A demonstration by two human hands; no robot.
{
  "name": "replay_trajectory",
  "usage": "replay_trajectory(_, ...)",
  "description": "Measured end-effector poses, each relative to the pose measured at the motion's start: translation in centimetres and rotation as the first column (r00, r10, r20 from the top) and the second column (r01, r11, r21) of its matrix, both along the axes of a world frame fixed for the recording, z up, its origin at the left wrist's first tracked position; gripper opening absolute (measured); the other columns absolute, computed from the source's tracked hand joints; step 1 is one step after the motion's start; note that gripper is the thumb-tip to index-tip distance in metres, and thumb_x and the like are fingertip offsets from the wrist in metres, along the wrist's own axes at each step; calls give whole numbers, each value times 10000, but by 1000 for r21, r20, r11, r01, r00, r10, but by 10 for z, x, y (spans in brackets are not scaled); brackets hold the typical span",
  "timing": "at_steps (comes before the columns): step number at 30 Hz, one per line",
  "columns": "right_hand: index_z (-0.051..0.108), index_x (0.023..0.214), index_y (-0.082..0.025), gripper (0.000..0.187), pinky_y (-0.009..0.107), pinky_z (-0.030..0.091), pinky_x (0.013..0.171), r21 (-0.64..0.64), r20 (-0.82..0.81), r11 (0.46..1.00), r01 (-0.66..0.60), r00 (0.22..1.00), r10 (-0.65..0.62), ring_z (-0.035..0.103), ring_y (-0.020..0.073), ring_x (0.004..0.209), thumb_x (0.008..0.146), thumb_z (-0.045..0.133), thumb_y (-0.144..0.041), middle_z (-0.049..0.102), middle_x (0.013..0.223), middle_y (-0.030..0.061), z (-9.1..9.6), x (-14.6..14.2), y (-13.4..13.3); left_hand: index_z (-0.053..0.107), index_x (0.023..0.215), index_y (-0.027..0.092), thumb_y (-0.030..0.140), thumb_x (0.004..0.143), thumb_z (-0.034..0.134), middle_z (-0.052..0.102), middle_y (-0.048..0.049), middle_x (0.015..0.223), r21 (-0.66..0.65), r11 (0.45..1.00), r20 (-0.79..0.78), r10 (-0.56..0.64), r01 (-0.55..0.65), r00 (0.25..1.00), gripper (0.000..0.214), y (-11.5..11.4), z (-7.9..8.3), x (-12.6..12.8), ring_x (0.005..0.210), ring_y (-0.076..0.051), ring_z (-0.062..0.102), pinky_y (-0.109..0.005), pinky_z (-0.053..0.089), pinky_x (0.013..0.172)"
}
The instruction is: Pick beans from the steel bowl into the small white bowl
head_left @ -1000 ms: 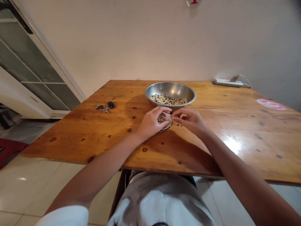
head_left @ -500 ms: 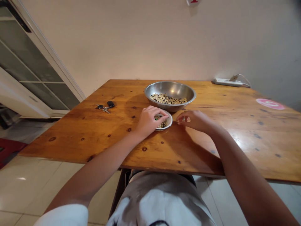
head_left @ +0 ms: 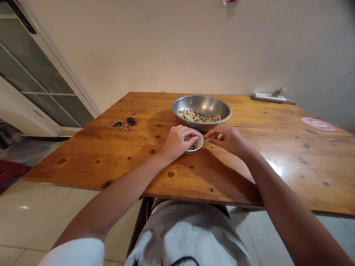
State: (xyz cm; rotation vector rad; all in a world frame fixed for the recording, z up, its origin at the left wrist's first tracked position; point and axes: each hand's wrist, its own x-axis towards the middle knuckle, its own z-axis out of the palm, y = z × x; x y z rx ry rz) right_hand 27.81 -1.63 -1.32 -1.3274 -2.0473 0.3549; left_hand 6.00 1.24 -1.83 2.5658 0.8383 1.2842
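A small white bowl (head_left: 200, 141) holding mixed pale and dark beans stands on the wooden table. Over it reaches my left hand (head_left: 177, 138) from the left, thumb and forefinger brought together above the beans; whether anything is between the fingertips is hidden. Just right of the rim, my right hand (head_left: 226, 139) pinches a small dark bean (head_left: 205, 138) between thumb and fingertips. Behind both hands sits a wide steel bowl (head_left: 216, 107) with pale and black beans (head_left: 196, 116) across its bottom. A tiny pale bit (head_left: 212, 146) lies on the wood below my right hand.
Keys with a black fob (head_left: 126, 125) lie on the left part of the table (head_left: 91, 162). A white power strip (head_left: 269, 97) with a cable rests at the back right, against the wall. A pink round sticker (head_left: 318, 123) is on the right side.
My right hand has moved slightly left, up to the small bowl's rim, and a dark bean now shows at its fingertips. My left hand stays over the bowl.
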Motion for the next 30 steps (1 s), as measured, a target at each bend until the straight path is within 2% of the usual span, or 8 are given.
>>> replay_trajectory(5, 677, 800, -206, 198, 246, 375, 492, -37, -218, 999, -18, 976, 9, 514, 136, 621, 751, 672, -397, 611, 700, 19, 4, -10, -5, 702, 832, 207, 246, 818, 643, 738, -15, 853, 1, 1000, -10, -8, 8, 1000, 73, -1, 1, 0, 800, -173, 630, -314, 435, 764)
replay_trajectory(8, 665, 801, -202, 208, 243, 387, 505, -75, -270, 996, -46, 962, 24, 514, 138, 646, 743, 683, -402, 601, 715, 19, 4, -12, -7, 698, 833, 208, 242, 819, 640, 736, -17, 849, 2, 1000, -14, -19, 19, 1000, 68, -2, 1, 0, 808, -169, 630, -314, 434, 773)
replay_trajectory(13, 658, 830, -193, 215, 247, 379, 525, -109, -292, 987, -116, 953, 80, 506, 135, 674, 765, 668, -398, 593, 747, 21, 6, -15, -10, 695, 840, 204, 213, 814, 641, 734, -15, 846, 16, 999, -14, -45, 45, 999, 60, -1, 0, 0, 817, -166, 628, -311, 443, 783)
replay_trajectory(21, 660, 855, -181, 251, 255, 391, 559, -142, -283, 983, -114, 957, 70, 517, 145, 715, 791, 629, -422, 614, 797, 38, 9, -16, -11, 695, 848, 181, 195, 810, 646, 734, -7, 864, 28, 998, -10, -63, 64, 998, 64, -3, 1, 0, 813, -152, 620, -293, 463, 785)
replay_trajectory(30, 659, 841, -167, 262, 237, 313, 472, -193, -301, 976, -97, 953, 36, 395, 88, 521, 805, 596, -419, 526, 633, -12, 11, -19, -13, 697, 859, 189, 200, 818, 639, 737, 1, 870, 17, 998, -11, -64, 64, 998, 72, -4, 2, -1, 828, -146, 627, -288, 461, 798)
